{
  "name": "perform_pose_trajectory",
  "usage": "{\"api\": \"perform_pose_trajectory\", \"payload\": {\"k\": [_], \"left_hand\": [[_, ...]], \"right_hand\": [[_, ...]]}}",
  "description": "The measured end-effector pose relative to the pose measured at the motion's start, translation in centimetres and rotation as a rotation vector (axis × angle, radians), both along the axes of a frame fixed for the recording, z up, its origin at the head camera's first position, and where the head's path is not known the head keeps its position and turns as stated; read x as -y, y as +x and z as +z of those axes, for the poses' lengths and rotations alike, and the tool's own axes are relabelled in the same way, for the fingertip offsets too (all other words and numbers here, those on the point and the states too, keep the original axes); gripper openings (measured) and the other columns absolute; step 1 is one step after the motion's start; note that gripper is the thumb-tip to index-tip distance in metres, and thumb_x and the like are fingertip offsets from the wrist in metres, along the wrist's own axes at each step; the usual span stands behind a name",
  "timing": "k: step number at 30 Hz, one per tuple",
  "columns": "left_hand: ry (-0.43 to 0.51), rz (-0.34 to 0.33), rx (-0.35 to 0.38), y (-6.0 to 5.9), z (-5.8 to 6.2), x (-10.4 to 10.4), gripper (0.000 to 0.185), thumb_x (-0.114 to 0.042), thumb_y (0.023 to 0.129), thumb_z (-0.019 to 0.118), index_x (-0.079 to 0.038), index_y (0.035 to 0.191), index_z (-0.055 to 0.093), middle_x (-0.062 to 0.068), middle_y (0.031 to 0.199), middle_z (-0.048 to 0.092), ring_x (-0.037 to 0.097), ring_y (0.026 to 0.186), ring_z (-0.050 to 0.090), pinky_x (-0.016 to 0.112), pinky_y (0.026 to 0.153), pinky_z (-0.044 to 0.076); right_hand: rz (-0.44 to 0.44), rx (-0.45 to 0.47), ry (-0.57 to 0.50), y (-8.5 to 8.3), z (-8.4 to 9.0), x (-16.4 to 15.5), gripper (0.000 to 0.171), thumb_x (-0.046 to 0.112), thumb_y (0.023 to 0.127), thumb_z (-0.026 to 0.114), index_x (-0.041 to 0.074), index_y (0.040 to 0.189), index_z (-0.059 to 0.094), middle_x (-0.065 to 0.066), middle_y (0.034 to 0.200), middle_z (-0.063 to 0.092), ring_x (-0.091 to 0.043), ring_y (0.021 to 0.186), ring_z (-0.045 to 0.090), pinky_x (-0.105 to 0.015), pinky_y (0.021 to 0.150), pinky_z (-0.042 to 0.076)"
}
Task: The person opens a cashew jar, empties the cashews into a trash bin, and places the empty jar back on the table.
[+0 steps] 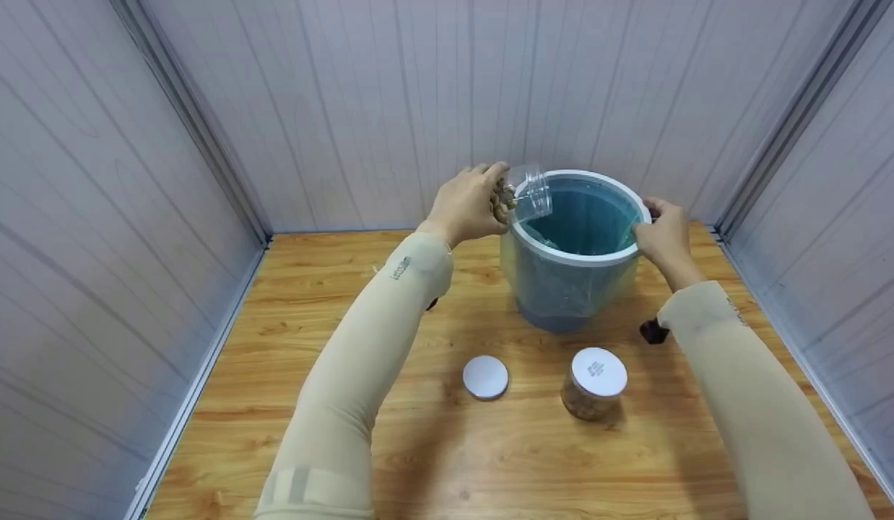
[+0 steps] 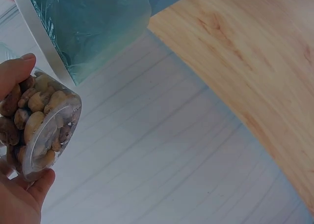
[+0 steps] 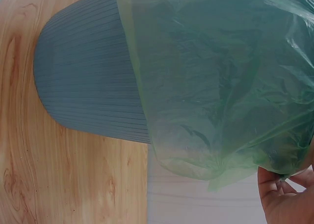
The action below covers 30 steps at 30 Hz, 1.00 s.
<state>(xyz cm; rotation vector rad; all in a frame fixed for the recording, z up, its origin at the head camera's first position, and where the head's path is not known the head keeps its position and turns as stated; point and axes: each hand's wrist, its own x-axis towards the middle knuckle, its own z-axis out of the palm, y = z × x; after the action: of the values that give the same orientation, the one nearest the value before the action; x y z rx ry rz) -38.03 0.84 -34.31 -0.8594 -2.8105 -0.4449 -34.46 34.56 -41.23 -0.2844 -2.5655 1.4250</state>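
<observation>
My left hand grips a clear jar, tipped on its side with its mouth over the near-left rim of a trash can. Brown, rounded pieces like pebbles or nuts fill the jar's base end in the left wrist view. The can is blue-grey with a white rim, lined with a thin green trash bag folded down outside. At the right side of the rim, my right hand pinches the bag's edge. The can's bottom inside is too dark to make out.
A white round lid lies on the wooden table in front of the can. Right of it stands a second jar, capped in white, with brown contents. Pale panel walls enclose the back and sides.
</observation>
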Motion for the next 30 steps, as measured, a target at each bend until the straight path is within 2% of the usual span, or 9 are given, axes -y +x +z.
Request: {"api": "perform_pose_trajectory", "payload": {"k": [8,16,24,30], "left_hand": [[-0.032,-0.009,-0.032,-0.08,-0.13,-0.26,0.092,-0.029,0.086,0.089,-0.015,0.165,0.044,0.011,0.156,0.058,0.033,0.138,0.058,0.047,0.121,0.049],[-0.078,-0.025,-0.104,-0.12,-0.15,-0.69,0.080,-0.024,0.090,0.081,-0.014,0.162,0.047,0.011,0.146,0.063,0.035,0.131,0.060,0.046,0.116,0.051],[-0.115,-0.015,-0.138,-0.32,-0.03,-0.73,0.087,-0.025,0.088,0.086,-0.015,0.164,0.046,0.011,0.151,0.061,0.032,0.135,0.058,0.046,0.120,0.049],[-0.146,-0.013,-0.160,-0.33,0.17,-0.76,0.086,-0.022,0.089,0.085,-0.015,0.165,0.045,0.011,0.156,0.059,0.032,0.141,0.056,0.044,0.125,0.046]], "right_hand": [[-0.008,0.007,-0.001,0.11,0.06,-0.21,0.063,-0.005,0.102,0.048,-0.007,0.164,0.038,-0.033,0.161,0.049,-0.045,0.147,0.050,-0.054,0.123,0.045],[-0.016,-0.013,0.035,0.03,0.01,-0.35,0.064,-0.004,0.098,0.050,-0.009,0.162,0.041,-0.035,0.156,0.053,-0.044,0.142,0.052,-0.055,0.123,0.046],[-0.003,0.013,0.008,-0.02,0.06,-0.15,0.063,-0.004,0.102,0.049,-0.007,0.164,0.038,-0.034,0.159,0.049,-0.046,0.145,0.050,-0.055,0.123,0.046],[0.002,0.014,0.002,0.08,0.09,0.10,0.062,-0.004,0.103,0.049,-0.006,0.164,0.038,-0.034,0.160,0.049,-0.046,0.144,0.050,-0.055,0.122,0.046]]}}
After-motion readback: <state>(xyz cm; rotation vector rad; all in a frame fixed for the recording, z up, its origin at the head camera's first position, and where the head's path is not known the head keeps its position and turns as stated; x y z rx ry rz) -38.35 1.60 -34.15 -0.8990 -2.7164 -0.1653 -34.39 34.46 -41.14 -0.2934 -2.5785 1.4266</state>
